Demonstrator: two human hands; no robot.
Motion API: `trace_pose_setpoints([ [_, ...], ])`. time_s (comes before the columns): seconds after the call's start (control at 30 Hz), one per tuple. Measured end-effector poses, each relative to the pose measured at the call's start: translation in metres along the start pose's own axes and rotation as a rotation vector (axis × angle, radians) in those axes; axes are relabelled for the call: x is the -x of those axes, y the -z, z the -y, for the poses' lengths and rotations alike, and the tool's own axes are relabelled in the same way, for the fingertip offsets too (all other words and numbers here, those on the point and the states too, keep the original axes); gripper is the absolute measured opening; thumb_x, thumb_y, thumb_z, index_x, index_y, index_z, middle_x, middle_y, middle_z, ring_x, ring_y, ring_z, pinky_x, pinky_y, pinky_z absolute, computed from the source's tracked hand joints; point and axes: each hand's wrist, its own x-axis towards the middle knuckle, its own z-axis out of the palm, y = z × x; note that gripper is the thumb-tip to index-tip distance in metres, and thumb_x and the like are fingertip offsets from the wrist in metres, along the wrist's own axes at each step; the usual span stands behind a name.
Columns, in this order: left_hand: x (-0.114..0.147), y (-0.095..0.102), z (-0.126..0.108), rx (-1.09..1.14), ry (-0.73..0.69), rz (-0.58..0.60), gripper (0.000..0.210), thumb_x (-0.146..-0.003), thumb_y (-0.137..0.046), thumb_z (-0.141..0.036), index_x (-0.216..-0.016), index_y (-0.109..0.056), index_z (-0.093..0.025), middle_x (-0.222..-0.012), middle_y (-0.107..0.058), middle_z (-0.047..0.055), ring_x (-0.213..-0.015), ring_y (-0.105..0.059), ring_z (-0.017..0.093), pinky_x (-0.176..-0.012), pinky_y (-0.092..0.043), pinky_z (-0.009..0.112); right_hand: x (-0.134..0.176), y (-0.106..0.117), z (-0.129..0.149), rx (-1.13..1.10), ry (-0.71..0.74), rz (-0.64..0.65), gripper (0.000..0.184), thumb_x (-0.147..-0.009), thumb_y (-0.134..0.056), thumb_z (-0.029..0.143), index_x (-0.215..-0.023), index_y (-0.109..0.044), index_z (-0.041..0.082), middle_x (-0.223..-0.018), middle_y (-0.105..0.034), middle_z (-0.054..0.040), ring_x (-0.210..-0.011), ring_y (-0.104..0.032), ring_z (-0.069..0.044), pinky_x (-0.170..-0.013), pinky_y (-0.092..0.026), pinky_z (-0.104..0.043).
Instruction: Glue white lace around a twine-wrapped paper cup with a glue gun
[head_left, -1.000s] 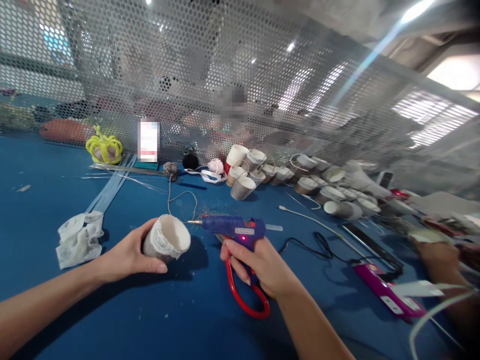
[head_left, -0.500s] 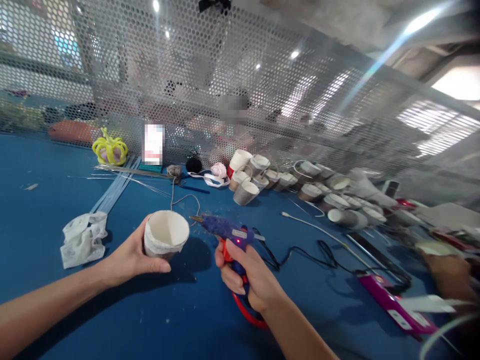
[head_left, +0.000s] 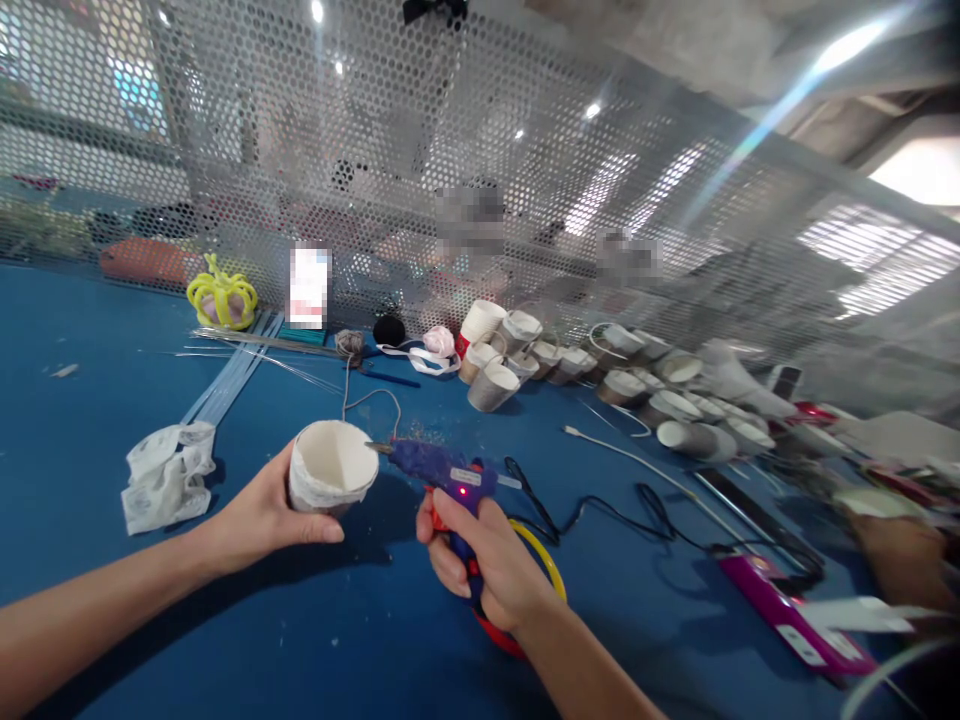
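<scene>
A white paper-like cup (head_left: 330, 480) is gripped from the side by my left hand (head_left: 262, 510), its open mouth tilted up towards me. In my right hand (head_left: 480, 550) is a blue hot glue gun (head_left: 431, 462) with a small red light lit and a finger by its orange trigger. The metal nozzle points left and is at the cup's right rim; whether it touches I cannot tell. Behind my right wrist lie a yellow roll (head_left: 551, 560) and a red roll (head_left: 501, 637), both partly hidden by the arm.
Crumpled white cloth (head_left: 169, 480) lies left on the blue table (head_left: 300, 640). At the back are a yellow basket-like piece (head_left: 221, 295), grey yarn (head_left: 349, 343) and several cups (head_left: 493, 385). A black cord (head_left: 600, 500) and purple power strip (head_left: 795, 615) lie right, near another person's hand (head_left: 896, 550).
My right hand has brought the glue gun left, so its nozzle is now at the cup's rim. The yellow roll has come into view. My left hand and the cup are nearly still.
</scene>
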Motion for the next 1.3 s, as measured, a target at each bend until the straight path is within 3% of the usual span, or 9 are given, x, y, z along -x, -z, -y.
trace_pose_setpoints([
  [0.2, -0.001, 0.000, -0.002, -0.125, -0.020, -0.018, 0.073, -0.055, -0.078, -0.032, -0.116, -0.042, -0.016, -0.108, -0.061, 0.010, -0.096, -0.056, 0.025, -0.082, -0.045, 0.031, 0.005, 0.001, 0.006, 0.528, 0.112, -0.151, 0.034, -0.079, -0.050, 0.044, -0.064, -0.056, 0.014, -0.036, -0.045, 0.0047, -0.032, -0.039, -0.006, -0.040, -0.036, -0.021],
  [0.33, -0.003, 0.001, -0.002, -0.253, -0.052, -0.030, 0.068, -0.057, -0.077, -0.031, -0.114, -0.042, -0.018, -0.108, -0.060, 0.007, -0.099, -0.056, 0.025, -0.087, -0.044, 0.034, 0.007, 0.000, 0.008, 0.744, 0.038, -0.281, 0.033, -0.075, -0.052, 0.045, -0.063, -0.055, 0.016, -0.039, -0.046, 0.0034, -0.036, -0.044, -0.009, -0.042, -0.040, -0.022],
  [0.4, -0.003, 0.000, -0.003, -0.304, -0.049, -0.029, 0.066, -0.058, -0.076, -0.031, -0.113, -0.042, -0.018, -0.107, -0.061, 0.006, -0.099, -0.056, 0.024, -0.088, -0.044, 0.035, 0.008, 0.000, 0.010, 0.796, 0.012, -0.280, 0.031, -0.074, -0.052, 0.045, -0.064, -0.055, 0.016, -0.040, -0.046, 0.0040, -0.036, -0.044, -0.008, -0.041, -0.040, -0.021],
  [0.57, -0.003, 0.000, -0.004, -0.373, -0.048, -0.024, 0.065, -0.059, -0.074, -0.031, -0.113, -0.040, -0.019, -0.108, -0.060, 0.006, -0.101, -0.056, 0.024, -0.089, -0.044, 0.035, 0.009, 0.004, 0.014, 0.780, 0.007, -0.190, 0.028, -0.075, -0.052, 0.043, -0.067, -0.054, 0.016, -0.040, -0.045, 0.0052, -0.035, -0.043, -0.008, -0.039, -0.039, -0.020],
  [0.8, -0.001, 0.000, -0.005, -0.418, -0.049, 0.016, 0.066, -0.059, -0.074, -0.031, -0.114, -0.040, -0.018, -0.111, -0.059, 0.008, -0.103, -0.055, 0.025, -0.091, -0.043, 0.036, 0.005, 0.010, 0.014, 0.737, 0.072, -0.171, 0.032, -0.077, -0.050, 0.044, -0.067, -0.056, 0.014, -0.040, -0.045, 0.0042, -0.037, -0.043, -0.008, -0.042, -0.041, -0.021],
  [1.03, -0.001, -0.001, -0.008, -0.388, -0.058, 0.051, 0.064, -0.060, -0.074, -0.030, -0.114, -0.041, -0.018, -0.108, -0.060, 0.008, -0.101, -0.055, 0.026, -0.090, -0.043, 0.039, 0.007, 0.016, 0.014, 0.778, 0.047, -0.112, 0.034, -0.077, -0.053, 0.046, -0.065, -0.056, 0.014, -0.039, -0.046, 0.0039, -0.034, -0.043, -0.007, -0.039, -0.039, -0.020],
  [1.3, 0.000, -0.002, -0.011, -0.338, -0.039, 0.195, 0.066, -0.058, -0.075, -0.027, -0.116, -0.044, -0.018, -0.114, -0.058, 0.009, -0.104, -0.054, 0.027, -0.091, -0.042, 0.039, 0.005, 0.024, 0.018, 0.744, 0.074, -0.052, 0.036, -0.080, -0.052, 0.046, -0.064, -0.057, 0.014, -0.040, -0.047, 0.0030, -0.035, -0.043, -0.007, -0.040, -0.039, -0.020],
])
